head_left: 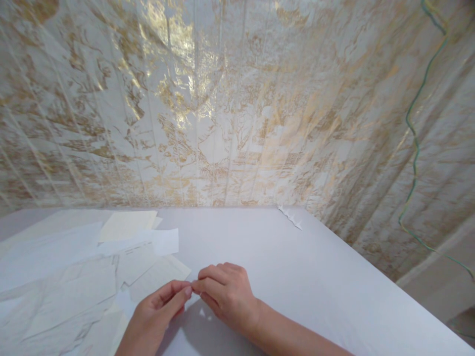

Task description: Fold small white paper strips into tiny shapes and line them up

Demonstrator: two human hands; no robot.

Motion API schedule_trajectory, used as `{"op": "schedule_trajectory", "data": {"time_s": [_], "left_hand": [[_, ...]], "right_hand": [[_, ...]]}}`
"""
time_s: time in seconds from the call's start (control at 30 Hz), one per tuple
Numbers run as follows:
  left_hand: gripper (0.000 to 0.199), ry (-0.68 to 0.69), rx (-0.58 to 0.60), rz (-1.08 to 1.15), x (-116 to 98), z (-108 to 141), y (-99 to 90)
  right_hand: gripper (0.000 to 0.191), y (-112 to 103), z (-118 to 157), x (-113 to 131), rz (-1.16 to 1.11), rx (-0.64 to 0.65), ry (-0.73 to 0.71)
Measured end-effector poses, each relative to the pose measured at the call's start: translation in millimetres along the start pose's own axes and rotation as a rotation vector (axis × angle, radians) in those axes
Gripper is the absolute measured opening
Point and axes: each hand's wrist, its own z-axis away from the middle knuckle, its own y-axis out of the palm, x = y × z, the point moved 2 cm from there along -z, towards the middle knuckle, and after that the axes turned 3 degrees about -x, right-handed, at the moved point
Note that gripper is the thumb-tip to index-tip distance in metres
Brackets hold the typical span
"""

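My left hand (159, 309) and my right hand (228, 296) meet fingertip to fingertip low over the white table, a little left of the middle of the view. Both are closed in a pinch, thumbs against forefingers. Whatever sits between the fingertips is too small to make out. Just below my right fingers, tiny white scraps (203, 313) show against the hand's shadow. Close to the left hand's far side lie overlapping sheets of paper (158, 279).
Several white and cream papers (74, 287) spread over the left of the table (308, 277). A jagged white paper strip (289, 217) lies near the back right edge. Gold-patterned sheeting (208, 123) rises behind, and a green wire (414, 148) hangs on the right.
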Motion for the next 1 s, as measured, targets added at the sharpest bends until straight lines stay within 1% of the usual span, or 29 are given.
{"op": "schedule_trajectory", "data": {"time_s": [0.1, 0.17, 0.27, 0.33, 0.43, 0.53, 0.6, 0.7, 0.77, 0.8, 0.9, 1.0], "left_hand": [[0.036, -0.058, 0.049, 0.081, 0.0, 2.1, 1.2], [0.037, -0.109, 0.09, 0.16, -1.3, 2.6, 2.4], [0.035, -0.132, 0.155, 0.232, -4.5, 0.6, 3.1], [0.035, -0.104, 0.184, 0.214, -5.7, -2.4, 2.2], [0.033, -0.02, 0.174, 0.123, -6.7, -7.0, -0.4], [0.03, 0.052, 0.142, 0.059, -10.5, -7.9, -2.0], [0.025, 0.119, 0.109, 0.005, -15.4, -5.5, -2.9], [0.017, 0.318, 0.021, -0.231, -23.5, 0.2, -5.2], [0.018, 0.426, -0.023, -0.396, -25.6, 3.0, -6.7], [0.02, 0.454, -0.034, -0.446, -25.2, 3.6, -7.4], [0.023, 0.529, -0.049, -0.54, -22.9, 4.6, -8.5], [0.022, 0.657, -0.069, -0.643, -23.7, 7.2, -7.4]], "right_hand": [[0.034, 0.3, 0.3, -0.2, -0.019, 0.002, 0.014], [0.034, 0.3, 0.4, -0.6, -0.087, 0.006, 0.056], [0.032, -1.1, 0.3, -1.2, -0.285, 0.005, 0.155], [0.028, -2.3, 0.2, -1.3, -0.438, -0.011, 0.231], [0.024, -2.3, 0.6, -1.8, -0.624, -0.031, 0.361], [0.024, 0.2, 1.2, -2.5, -0.729, -0.048, 0.481], [0.024, 2.4, 1.6, -2.5, -0.768, -0.058, 0.558], [0.019, 4.8, 2.1, -1.2, -0.809, -0.075, 0.67], [0.015, 5.8, 2.6, 0.5, -0.834, -0.076, 0.738], [0.014, 6.3, 3.0, 1.4, -0.848, -0.075, 0.773], [0.013, 8.6, 4.8, 3.6, -0.89, -0.07, 0.873], [0.013, 11.5, 6.9, 5.0, -0.921, -0.064, 0.944]]}}
